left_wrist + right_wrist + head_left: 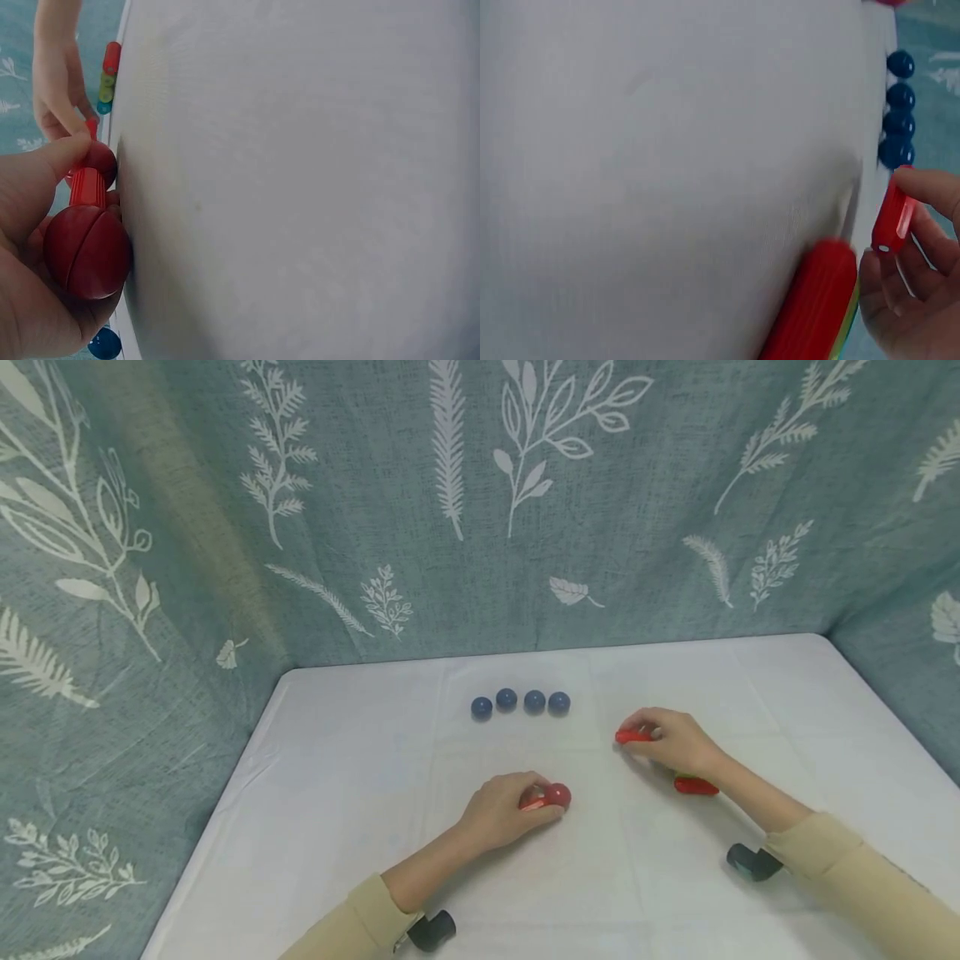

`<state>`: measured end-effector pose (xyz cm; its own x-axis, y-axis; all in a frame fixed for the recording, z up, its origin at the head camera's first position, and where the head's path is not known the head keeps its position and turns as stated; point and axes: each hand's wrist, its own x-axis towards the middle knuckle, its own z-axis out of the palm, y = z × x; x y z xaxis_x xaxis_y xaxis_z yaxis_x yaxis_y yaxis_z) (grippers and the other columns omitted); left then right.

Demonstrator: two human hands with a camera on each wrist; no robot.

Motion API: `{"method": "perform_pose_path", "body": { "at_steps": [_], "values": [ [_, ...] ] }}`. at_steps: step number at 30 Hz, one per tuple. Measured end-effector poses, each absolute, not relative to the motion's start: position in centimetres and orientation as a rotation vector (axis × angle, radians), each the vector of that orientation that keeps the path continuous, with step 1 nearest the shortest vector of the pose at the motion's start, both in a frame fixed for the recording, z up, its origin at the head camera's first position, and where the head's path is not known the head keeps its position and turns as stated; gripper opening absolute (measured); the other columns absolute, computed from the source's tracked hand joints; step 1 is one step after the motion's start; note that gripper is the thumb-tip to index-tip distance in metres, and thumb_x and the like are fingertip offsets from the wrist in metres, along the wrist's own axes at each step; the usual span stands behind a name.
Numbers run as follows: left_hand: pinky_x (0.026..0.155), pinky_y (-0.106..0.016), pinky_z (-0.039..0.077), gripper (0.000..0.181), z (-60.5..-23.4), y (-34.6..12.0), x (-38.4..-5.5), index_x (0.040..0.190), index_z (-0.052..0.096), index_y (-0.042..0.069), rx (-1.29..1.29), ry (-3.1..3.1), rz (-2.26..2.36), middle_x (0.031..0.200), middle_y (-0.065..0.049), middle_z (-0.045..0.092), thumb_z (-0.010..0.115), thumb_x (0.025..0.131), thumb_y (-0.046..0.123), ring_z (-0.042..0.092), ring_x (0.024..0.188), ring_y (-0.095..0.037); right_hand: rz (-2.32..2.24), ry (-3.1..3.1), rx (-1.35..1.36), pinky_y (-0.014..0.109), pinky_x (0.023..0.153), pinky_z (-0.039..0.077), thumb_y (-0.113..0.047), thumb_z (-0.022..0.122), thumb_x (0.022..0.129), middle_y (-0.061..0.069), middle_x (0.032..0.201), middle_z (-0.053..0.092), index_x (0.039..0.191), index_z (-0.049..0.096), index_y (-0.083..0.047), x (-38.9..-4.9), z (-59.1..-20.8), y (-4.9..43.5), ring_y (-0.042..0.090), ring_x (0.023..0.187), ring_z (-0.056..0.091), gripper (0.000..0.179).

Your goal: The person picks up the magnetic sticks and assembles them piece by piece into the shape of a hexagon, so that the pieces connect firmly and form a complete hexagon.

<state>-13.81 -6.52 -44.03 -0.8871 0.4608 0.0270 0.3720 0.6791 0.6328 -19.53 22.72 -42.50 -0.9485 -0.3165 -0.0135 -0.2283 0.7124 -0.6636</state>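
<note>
My left hand [498, 814] holds a dumbbell-like piece above the white table. In the left wrist view, it has a red ball [87, 252] with a seam nearest the camera, a ribbed red connector [88, 187] and another red ball [103, 159] beyond. The thumb lies against the far ball. Farther right, my right hand [678, 742] pinches a short red rod [894, 219] between thumb and fingers. Under the right forearm lies another red rod [696, 786], beside yellow-green pieces [108, 84] and a teal one [103, 107].
Several dark blue balls [535, 701] stand in a row toward the back of the white table [360, 735]. A blue-green curtain [480, 585] with white leaf prints hangs behind and at the sides. Dark wrist cameras [432, 932] sit by both sleeves.
</note>
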Motion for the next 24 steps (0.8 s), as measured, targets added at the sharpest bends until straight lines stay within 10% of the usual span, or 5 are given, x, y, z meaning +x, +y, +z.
{"method": "perform_pose_path", "body": {
  "at_steps": [24],
  "values": [
    [0.059, -0.023, 0.038, 0.034, -44.0, -6.6, -13.8, 0.11, 0.07, 0.015, 0.695, 2.742, 0.995, 0.072, 0.012, 0.054, 0.073, 0.086, 0.039, 0.048, 0.067, -0.007, -1.05, 2.536, -0.836, 0.025, 0.077, 0.052, -0.012, 0.075, 0.085, -0.009, 0.099, 0.064, 0.106, 0.068, -0.019, -16.4, -43.0, 17.0, 0.014, 0.089, 0.057, 0.023]
  ]
}}
